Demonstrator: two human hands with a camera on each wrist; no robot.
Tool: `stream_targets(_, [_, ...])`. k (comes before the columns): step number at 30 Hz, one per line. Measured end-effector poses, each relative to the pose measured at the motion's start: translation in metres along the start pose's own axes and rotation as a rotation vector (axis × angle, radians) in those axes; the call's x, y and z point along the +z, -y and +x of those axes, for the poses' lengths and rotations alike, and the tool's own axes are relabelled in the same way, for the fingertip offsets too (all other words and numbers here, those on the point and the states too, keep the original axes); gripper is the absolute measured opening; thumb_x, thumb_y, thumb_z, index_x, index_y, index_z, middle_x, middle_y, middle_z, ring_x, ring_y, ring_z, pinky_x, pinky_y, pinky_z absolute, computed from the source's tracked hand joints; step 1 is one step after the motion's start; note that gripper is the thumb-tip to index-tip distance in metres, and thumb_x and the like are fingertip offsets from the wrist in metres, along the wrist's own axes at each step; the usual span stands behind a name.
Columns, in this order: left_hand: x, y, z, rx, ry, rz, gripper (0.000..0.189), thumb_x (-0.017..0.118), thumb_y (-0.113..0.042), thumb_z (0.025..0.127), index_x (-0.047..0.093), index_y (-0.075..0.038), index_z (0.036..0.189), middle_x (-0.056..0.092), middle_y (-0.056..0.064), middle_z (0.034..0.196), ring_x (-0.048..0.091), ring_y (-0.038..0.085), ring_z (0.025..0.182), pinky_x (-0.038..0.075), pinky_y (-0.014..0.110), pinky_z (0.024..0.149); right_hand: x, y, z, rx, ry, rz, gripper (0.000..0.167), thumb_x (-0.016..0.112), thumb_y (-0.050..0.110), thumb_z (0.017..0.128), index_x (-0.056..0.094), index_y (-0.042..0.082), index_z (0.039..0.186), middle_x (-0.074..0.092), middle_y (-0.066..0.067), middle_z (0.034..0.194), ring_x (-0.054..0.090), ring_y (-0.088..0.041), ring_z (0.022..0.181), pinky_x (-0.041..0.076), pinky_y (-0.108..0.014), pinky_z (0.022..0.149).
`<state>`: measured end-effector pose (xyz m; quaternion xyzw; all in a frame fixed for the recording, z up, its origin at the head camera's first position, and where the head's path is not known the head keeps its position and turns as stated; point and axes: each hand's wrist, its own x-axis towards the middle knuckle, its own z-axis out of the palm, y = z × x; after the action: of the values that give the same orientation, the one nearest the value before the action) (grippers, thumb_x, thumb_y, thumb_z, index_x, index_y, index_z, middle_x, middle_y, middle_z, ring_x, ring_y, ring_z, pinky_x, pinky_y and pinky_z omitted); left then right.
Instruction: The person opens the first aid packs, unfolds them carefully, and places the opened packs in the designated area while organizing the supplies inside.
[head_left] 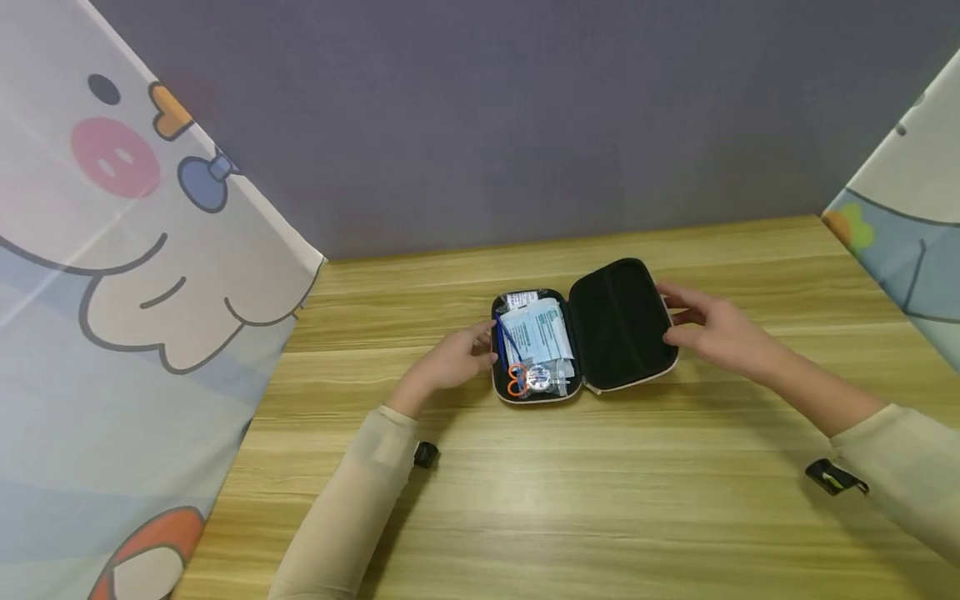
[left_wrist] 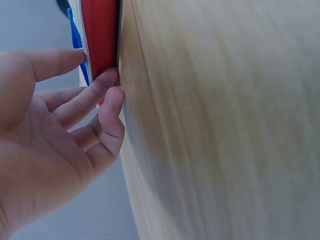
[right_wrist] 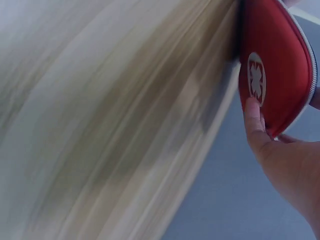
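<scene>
With my right hand (head_left: pixel 716 329) I'm gripping the lid (right_wrist: pixel 284 60) of an opened-out red case (head_left: pixel 592 333) by its outer edge; my left hand (head_left: pixel 453 358), relaxed, is loosely touching the base (head_left: pixel 534 401) at its left side. The case is lying near the far edge of the wooden surface (head_left: pixel 555 492).

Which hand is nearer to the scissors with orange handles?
Left. The left hand is at the edge of the case, beside the scissors; the right hand holds the lid, farther away.
</scene>
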<state>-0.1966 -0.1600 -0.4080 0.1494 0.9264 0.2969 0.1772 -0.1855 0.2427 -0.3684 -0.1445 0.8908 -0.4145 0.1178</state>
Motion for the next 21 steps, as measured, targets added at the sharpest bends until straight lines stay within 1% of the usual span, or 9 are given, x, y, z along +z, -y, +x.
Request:
stream_targets(3, [-0.002,-0.001,0.001,0.003,0.001,0.004,0.069,0.063,-0.022,0.108,0.032,-0.007,0.167,0.063,0.020,0.147,0.064,0.035,0.133,0.050,0.050,0.117,-0.001,-0.010,0.001,0.002,0.016,-0.038,0.070,0.065,0.013,0.100,0.037,-0.005,0.162,0.052,-0.034,0.152,0.061,-0.050,0.130,0.049,-0.011,0.081])
stream_targets(7, [-0.002,-0.001,0.002,0.009,-0.002,0.013,0.068,0.062,-0.021,0.108,0.032,-0.006,0.167,0.063,0.021,0.147,0.063,0.036,0.135,0.049,0.051,0.118,-0.001,-0.024,0.003,0.017,0.034,-0.102,0.065,0.067,0.017,0.100,0.045,-0.007,0.156,0.059,-0.032,0.144,0.064,-0.046,0.126,0.052,-0.018,0.078])
stream_targets(12, [-0.002,-0.001,0.001,-0.002,0.001,-0.006,0.067,0.061,-0.021,0.109,0.032,-0.007,0.167,0.062,0.021,0.149,0.061,0.037,0.137,0.048,0.051,0.119,0.003,-0.034,0.007,-0.017,0.050,-0.148,0.065,0.071,0.019,0.099,0.049,-0.010,0.153,0.063,-0.032,0.138,0.067,-0.047,0.122,0.058,-0.029,0.085])
stream_targets(14, [-0.002,0.000,-0.001,-0.007,0.006,-0.025,0.067,0.060,-0.023,0.110,0.030,-0.008,0.168,0.061,0.020,0.150,0.061,0.036,0.137,0.048,0.051,0.119,0.004,-0.036,0.008,-0.029,0.056,-0.163,0.067,0.073,0.020,0.099,0.049,-0.012,0.152,0.064,-0.032,0.136,0.069,-0.045,0.119,0.058,-0.030,0.084])
stream_targets(16, [-0.002,0.001,-0.001,0.004,0.017,-0.054,0.069,0.061,-0.023,0.109,0.028,-0.009,0.169,0.062,0.019,0.146,0.063,0.034,0.132,0.050,0.050,0.117,0.005,-0.037,0.008,-0.036,0.063,-0.173,0.069,0.074,0.020,0.098,0.047,-0.013,0.152,0.064,-0.032,0.135,0.070,-0.043,0.116,0.058,-0.029,0.080])
stream_targets(18, [-0.002,0.003,-0.001,0.041,0.035,-0.083,0.073,0.063,-0.022,0.108,0.025,-0.008,0.169,0.066,0.019,0.138,0.065,0.030,0.124,0.053,0.048,0.112,0.006,-0.037,0.007,-0.033,0.071,-0.184,0.072,0.075,0.021,0.098,0.045,-0.014,0.153,0.064,-0.031,0.135,0.071,-0.038,0.114,0.055,-0.025,0.075])
stream_targets(21, [-0.001,0.006,0.000,0.084,0.070,-0.106,0.082,0.068,-0.023,0.105,0.021,-0.008,0.171,0.066,0.016,0.129,0.064,0.026,0.115,0.054,0.044,0.107,0.007,-0.040,0.006,-0.031,0.092,-0.186,0.074,0.075,0.021,0.098,0.042,-0.015,0.154,0.063,-0.033,0.136,0.071,-0.034,0.109,0.053,-0.025,0.068])
